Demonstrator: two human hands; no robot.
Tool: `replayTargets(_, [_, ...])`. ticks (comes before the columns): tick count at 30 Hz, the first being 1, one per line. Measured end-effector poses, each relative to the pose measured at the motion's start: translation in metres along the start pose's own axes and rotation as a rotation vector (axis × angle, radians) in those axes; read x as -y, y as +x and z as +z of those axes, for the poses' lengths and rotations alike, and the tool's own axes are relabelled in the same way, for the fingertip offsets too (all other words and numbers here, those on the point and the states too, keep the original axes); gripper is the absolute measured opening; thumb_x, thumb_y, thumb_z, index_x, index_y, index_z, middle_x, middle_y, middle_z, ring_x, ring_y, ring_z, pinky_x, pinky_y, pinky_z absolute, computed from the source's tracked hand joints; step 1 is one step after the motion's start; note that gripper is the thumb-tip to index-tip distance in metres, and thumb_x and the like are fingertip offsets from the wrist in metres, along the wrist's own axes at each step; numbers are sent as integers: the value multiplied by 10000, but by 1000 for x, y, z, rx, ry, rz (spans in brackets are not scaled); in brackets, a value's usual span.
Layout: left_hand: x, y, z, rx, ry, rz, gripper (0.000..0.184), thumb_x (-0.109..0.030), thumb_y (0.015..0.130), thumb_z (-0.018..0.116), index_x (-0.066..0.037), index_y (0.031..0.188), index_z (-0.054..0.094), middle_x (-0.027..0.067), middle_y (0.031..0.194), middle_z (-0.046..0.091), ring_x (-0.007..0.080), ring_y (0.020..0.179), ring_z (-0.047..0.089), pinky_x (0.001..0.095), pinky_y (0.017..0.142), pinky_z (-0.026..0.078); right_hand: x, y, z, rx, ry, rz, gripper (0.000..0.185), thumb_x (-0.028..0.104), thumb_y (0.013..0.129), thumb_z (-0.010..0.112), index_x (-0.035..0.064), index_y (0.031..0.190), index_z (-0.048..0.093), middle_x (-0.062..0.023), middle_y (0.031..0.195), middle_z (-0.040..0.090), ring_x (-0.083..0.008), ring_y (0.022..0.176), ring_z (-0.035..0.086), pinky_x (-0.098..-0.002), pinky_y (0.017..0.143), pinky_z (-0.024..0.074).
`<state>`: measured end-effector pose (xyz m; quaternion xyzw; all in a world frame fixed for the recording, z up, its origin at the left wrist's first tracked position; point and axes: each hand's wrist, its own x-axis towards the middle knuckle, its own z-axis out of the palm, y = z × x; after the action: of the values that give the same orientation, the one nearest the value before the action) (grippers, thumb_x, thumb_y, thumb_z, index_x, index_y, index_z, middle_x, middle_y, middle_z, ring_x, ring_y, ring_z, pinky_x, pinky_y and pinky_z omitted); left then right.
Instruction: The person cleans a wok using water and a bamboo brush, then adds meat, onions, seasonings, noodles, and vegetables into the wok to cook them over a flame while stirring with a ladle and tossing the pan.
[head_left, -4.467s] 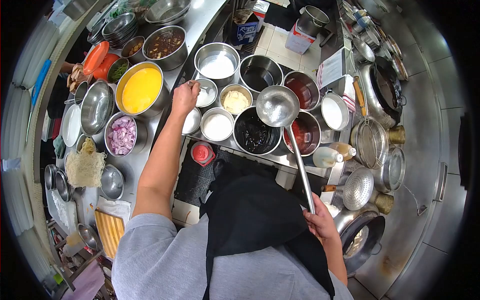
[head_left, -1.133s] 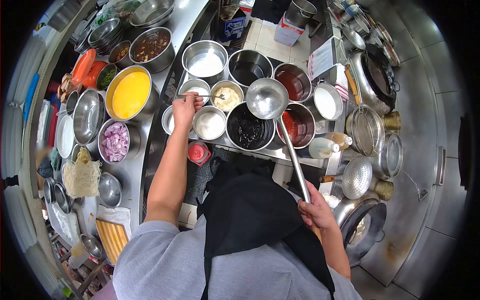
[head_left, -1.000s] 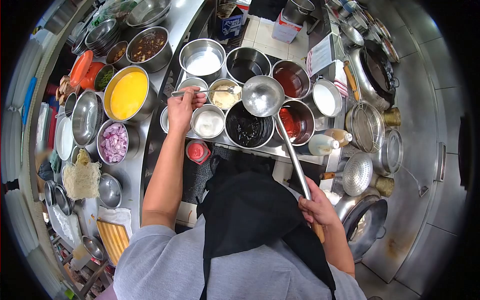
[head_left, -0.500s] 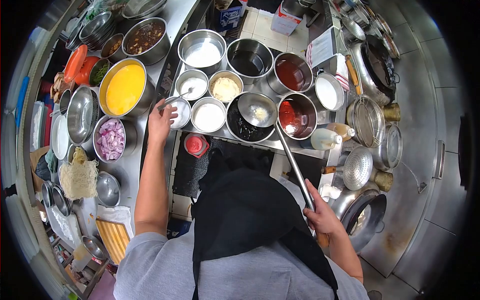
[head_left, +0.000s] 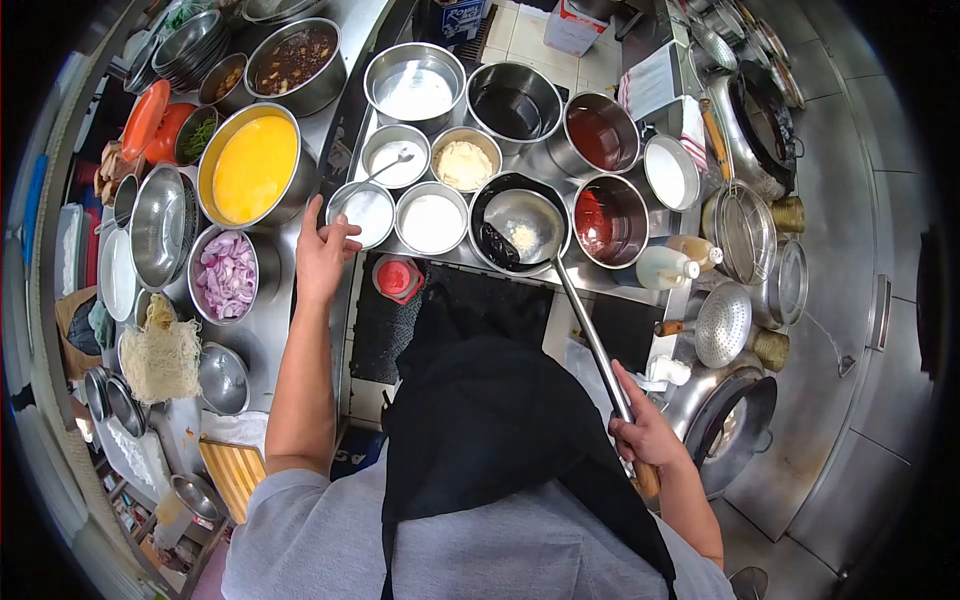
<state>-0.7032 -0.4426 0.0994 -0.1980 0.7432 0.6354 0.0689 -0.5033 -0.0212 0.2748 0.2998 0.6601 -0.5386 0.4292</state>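
Grips the long-handled round steel ladle (head_left: 594, 339) in the right hand (head_left: 648, 432), fingers closed round the metal shaft just above the brown wooden grip (head_left: 648, 479). Holds the ladle's bowl within the mouth of the wide steel pot of glossy black contents (head_left: 497, 248), with a small pale clump (head_left: 522, 238) lying inside the bowl. Cannot tell from this angle whether bowl and black contents touch.

Holds the left hand (head_left: 320, 258) palm down, fingers loosely parted, with nothing seen in its grasp, beside the front-left small steel bowl of white contents (head_left: 368, 212). Leaves unclear any fingertip contact with the slim metal spoon (head_left: 381, 172), lying slantwise with its head over the rear small steel bowl of white contents (head_left: 393, 164) and its handle over the front-left one. Shows, just behind and to the left of the black pot, the small steel bowl of pale yellow paste (head_left: 464, 164), and to its right the deep steel pot of red sauce (head_left: 594, 222).

Appears to be at a step of gathering small portions in the ladle, judging by the clump. Calls next for a steady right wrist and a level bowl on any lift past the pot's rim, lest the clump slide off.
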Motion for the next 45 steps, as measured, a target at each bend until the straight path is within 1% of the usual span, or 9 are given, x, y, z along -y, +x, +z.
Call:
replayTargets(14, [-10, -11, 8, 0, 13, 126, 541, -223, 1012, 542, -16, 1476, 355, 80, 834, 709, 87, 612, 605, 212, 534, 418, -20, -59, 14, 71, 574, -167, 926, -54, 839, 545, 261, 1593, 108, -52, 668, 473, -105, 393, 364, -237, 373, 340])
replayTargets(22, [-33, -59, 11, 17, -8, 223, 509, -167, 1010, 540, -47, 1471, 362, 82, 835, 692, 84, 618, 595, 204, 534, 415, -46, 10, 8, 103, 234, -188, 886, -28, 896, 511, 294, 1592, 68, -16, 673, 490, -92, 429, 447, -245, 398, 401])
replayTargets(27, [-39, -114, 7, -76, -59, 269, 498, -156, 1004, 557, -51, 1455, 373, 76, 828, 684, 80, 612, 589, 199, 532, 431, -65, -3, -15, 195, 283, -324, 897, -31, 889, 499, 287, 1592, 42, -29, 660, 474, -99, 418, 445, -257, 394, 409])
replayTargets(33, [-2, -179, 71, 25, -27, 208, 483, -105, 988, 541, -55, 1440, 378, 82, 836, 689, 91, 605, 596, 219, 527, 452, -114, 52, -40, 431, 440, -494, 849, 12, 934, 503, 328, 1586, 60, -17, 666, 425, -89, 424, 409, -253, 408, 394])
replayTargets(36, [66, -187, 106, 145, 256, 290, 522, -73, 962, 540, -71, 1454, 365, 78, 792, 677, 103, 557, 574, 243, 508, 459, -143, 64, -44, 557, 604, -552, 836, 34, 957, 508, 356, 1582, 55, -30, 739, 443, -76, 450, 418, -261, 438, 414])
replayTargets(39, [145, -211, 112, 191, 398, -11, 502, -102, 919, 609, -22, 1381, 428, 98, 712, 633, 175, 553, 621, 324, 484, 497, -188, 0, -70, 618, 728, -697, 837, 58, 961, 536, 330, 1585, 48, -39, 738, 443, -68, 434, 414, -253, 417, 400])
replayTargets(41, [226, -223, 86, 340, 286, -254, 303, -91, 877, 582, 0, 1159, 519, 128, 707, 618, 229, 585, 636, 378, 458, 491, -233, -64, -100, 597, 780, -761, 866, 52, 950, 551, 319, 1587, 28, -53, 743, 455, -68, 409, 406, -245, 391, 377])
replayTargets(43, [291, -235, 46, 559, 647, -614, 163, -175, 892, 553, -66, 994, 619, 117, 676, 629, 226, 532, 609, 364, 416, 439, -296, -126, -131, 505, 871, -776, 877, 30, 940, 549, 324, 1588, 36, -69, 751, 479, -76, 402, 401, -255, 385, 365])
replayTargets(45, [329, -248, 25, 891, 949, -853, 242, -248, 910, 546, -132, 779, 713, 95, 660, 653, 219, 475, 576, 388, 405, 411, -366, -184, -150, 310, 997, -772, 901, 31, 927, 571, 328, 1589, 38, -79, 765, 493, -77, 394, 384, -242, 382, 343])
